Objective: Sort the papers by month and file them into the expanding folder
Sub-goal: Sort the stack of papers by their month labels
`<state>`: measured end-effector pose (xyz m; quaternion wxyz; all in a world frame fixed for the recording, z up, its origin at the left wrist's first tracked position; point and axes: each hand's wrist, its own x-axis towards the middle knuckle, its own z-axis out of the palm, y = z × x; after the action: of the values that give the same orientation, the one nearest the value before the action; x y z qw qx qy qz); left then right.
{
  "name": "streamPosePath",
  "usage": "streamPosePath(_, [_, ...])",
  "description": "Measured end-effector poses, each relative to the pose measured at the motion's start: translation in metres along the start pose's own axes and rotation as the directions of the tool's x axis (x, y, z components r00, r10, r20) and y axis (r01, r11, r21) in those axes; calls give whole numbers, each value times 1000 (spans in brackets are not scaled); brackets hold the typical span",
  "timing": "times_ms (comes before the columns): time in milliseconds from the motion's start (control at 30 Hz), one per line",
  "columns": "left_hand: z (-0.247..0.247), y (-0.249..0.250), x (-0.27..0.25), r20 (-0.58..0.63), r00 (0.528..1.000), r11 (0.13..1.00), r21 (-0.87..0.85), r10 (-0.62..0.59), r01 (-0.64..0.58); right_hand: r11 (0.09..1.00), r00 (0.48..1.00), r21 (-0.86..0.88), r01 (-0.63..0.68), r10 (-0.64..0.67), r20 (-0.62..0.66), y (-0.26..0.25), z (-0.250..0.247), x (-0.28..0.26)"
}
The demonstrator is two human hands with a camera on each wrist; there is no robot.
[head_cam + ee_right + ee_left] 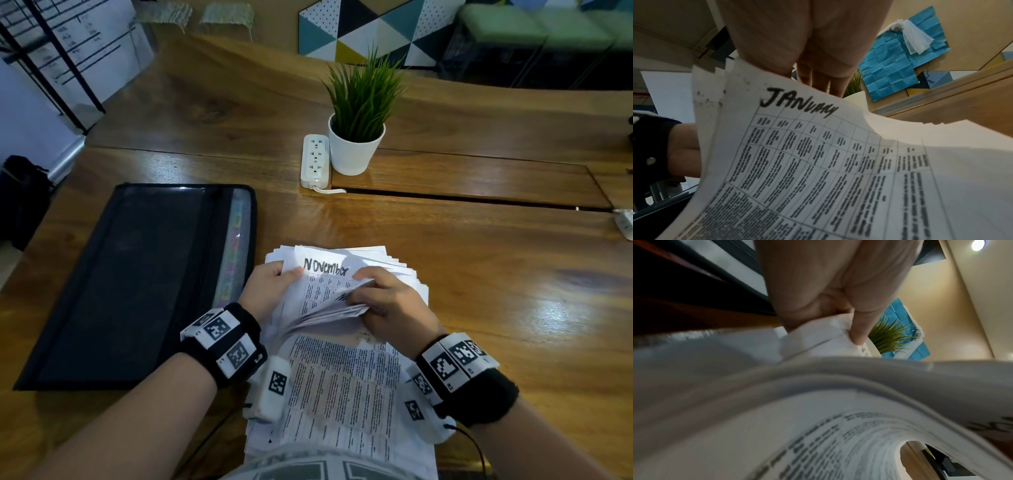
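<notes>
Because the month is handwritten along each sheet's top edge, you have the stack of papers (pixel 346 370) fanned on the bench (pixel 479 274) so the headings show. Your left hand (pixel 270 291) pinches the far left corner of the sheet headed November (pixel 325 270), thumb on top. Your right hand (pixel 387 305) curls its fingers round a lifted bundle, bowing it up; the right wrist view shows a January sheet (pixel 818 146). The expanding folder (pixel 137 284) lies flat and unopened just left of the papers.
</notes>
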<state>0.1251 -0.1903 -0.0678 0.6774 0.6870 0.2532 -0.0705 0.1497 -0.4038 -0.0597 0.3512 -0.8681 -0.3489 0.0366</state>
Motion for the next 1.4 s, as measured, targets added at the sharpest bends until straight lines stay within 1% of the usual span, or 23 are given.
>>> streamPosePath(100, [-2, 0, -1, 58, 998, 999, 31, 6, -7, 999, 999, -15, -33, 34, 25, -2, -3, 2])
streamPosePath(233, [4, 1, -5, 96, 995, 1000, -29, 7, -4, 999, 1000, -50, 9, -8, 14, -5, -1, 11])
streamPosePath(400, [0, -3, 4, 44, 999, 999, -26, 22, -21, 989, 999, -143, 44, -44, -2, -6, -5, 10])
streamPosePath(467, [-5, -5, 7, 0, 1000, 999, -33, -10, 10, 983, 999, -180, 42, -43, -5, -5, -7, 5])
streamPosePath(567, [-8, 1, 6, -25, 999, 998, -53, -48, 46, 979, 999, -196, 53, -52, 9, -5, -6, 1])
streamPosePath(600, [-8, 3, 6, -13, 998, 998, -30, -63, 63, 985, 999, -168, 44, -43, 11, -6, -6, 1])
streamPosePath(633, [-7, 4, 4, 19, 997, 997, -19, -81, 82, 992, 1000, -126, -1, 2, 6, -8, -7, 2])
streamPosePath(700, [-5, 8, -2, 118, 987, 994, 15, -110, 108, 988, 988, -20, -150, 151, 34, -9, -8, 7])
streamPosePath(733, [-3, 9, -7, 179, 976, 992, 65, -122, 112, 983, 981, -8, -186, 186, 59, -9, -7, 9])
streamPosePath(767, [-1, 10, -10, 234, 963, 986, 126, -135, 108, 984, 983, -48, -172, 174, 54, -10, -7, 12])
streamPosePath(833, [1, 9, -15, 281, 948, 976, 195, -147, 94, 976, 1000, -217, -27, 27, -5, -8, -4, 14])
streamPosePath(867, [2, 8, -15, 273, 953, 979, 186, -133, 83, 958, 998, -286, 27, -39, -38, -6, -2, 14])
streamPosePath(900, [2, 6, -12, 236, 967, 985, 165, -93, 54, 943, 996, -330, 39, -62, -61, -3, -1, 12])
streamPosePath(933, [1, 4, -8, 158, 987, 985, 170, -32, 5, 942, 996, -332, 38, -61, -58, -1, 0, 12])
streamPosePath(967, [-1, 0, -2, 49, 998, 972, 230, 32, -43, 953, 998, -300, 32, -47, -45, -1, 2, 11])
streamPosePath(1000, [-2, -3, 3, -43, 996, 946, 319, 74, -56, 968, 999, -249, 15, -22, -26, -2, 2, 10])
streamPosePath(1033, [-3, -5, 8, -101, 993, 923, 384, 67, -23, 984, 1000, -180, -14, 13, -6, -2, 3, 8])
streamPosePath(1067, [-4, -8, 12, -115, 993, 906, 423, 34, 18, 992, 999, -112, -48, 50, 12, -2, 5, 8])
streamPosePath(1100, [-4, -9, 14, -101, 995, 891, 452, 8, 39, 994, 995, -57, -88, 91, 36, -2, 6, 7])
streamPosePath(1167, [-2, -8, 17, -50, 999, 880, 475, 0, 24, 989, 987, -16, -149, 150, 65, 0, 9, 5])
streamPosePath(1233, [-1, -8, 17, -43, 999, 894, 449, 11, 9, 989, 987, -28, -147, 148, 59, 1, 10, 3])
streamPosePath(1300, [-1, -7, 13, -31, 999, 918, 395, 41, -26, 989, 988, -18, -146, 147, 48, 0, 7, 4])
streamPosePath(1400, [-2, -4, 2, 90, 992, 963, 244, 94, -113, 994, 994, -1, -111, 111, 11, -2, 2, 5])
